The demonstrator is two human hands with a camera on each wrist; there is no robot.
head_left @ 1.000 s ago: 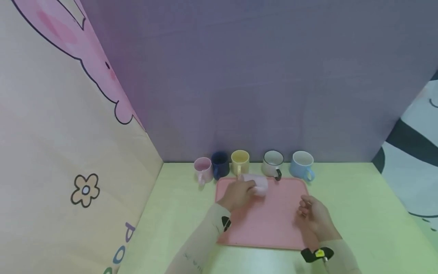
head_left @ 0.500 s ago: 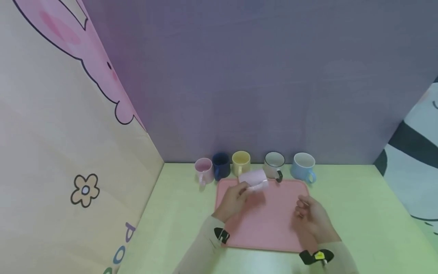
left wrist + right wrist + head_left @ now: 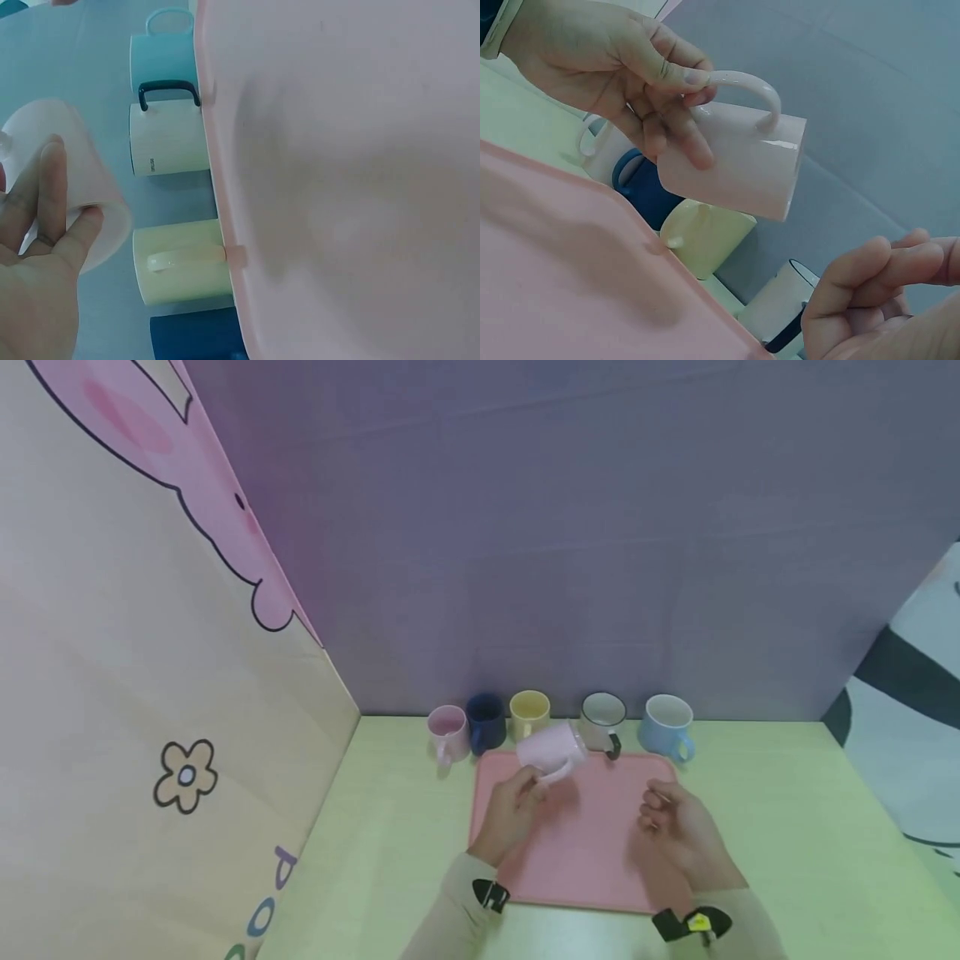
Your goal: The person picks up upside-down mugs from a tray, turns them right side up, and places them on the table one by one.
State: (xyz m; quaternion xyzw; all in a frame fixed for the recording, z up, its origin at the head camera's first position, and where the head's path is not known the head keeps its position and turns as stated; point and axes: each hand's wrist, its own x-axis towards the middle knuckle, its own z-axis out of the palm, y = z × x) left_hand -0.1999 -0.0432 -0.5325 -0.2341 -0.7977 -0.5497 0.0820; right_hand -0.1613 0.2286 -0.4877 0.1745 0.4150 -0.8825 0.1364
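My left hand (image 3: pixel 513 810) pinches the handle of a pale pink mug (image 3: pixel 551 747) and holds it tipped on its side above the pink tray (image 3: pixel 592 852). In the right wrist view the thumb lies on the handle (image 3: pixel 742 81), with other fingers against the mug's body and near one end. My right hand (image 3: pixel 682 831) hovers over the tray's right side, fingers loosely curled around nothing. Just behind the tray stand a yellow mug (image 3: pixel 529 710), partly hidden by the held one, and a white mug (image 3: pixel 602 717) with a black rim and handle.
Along the back wall the row goes on with a pink mug (image 3: pixel 447 739) and a dark blue mug (image 3: pixel 486 722) at the left, and a light blue mug (image 3: pixel 666 727) at the right. A pale green table (image 3: pixel 787 827) lies under everything; a purple-grey wall (image 3: pixel 570 527) rises behind.
The left hand has drawn back slightly toward the person and turned the mug, so its handle now points toward the person. The right hand has shifted a little left.
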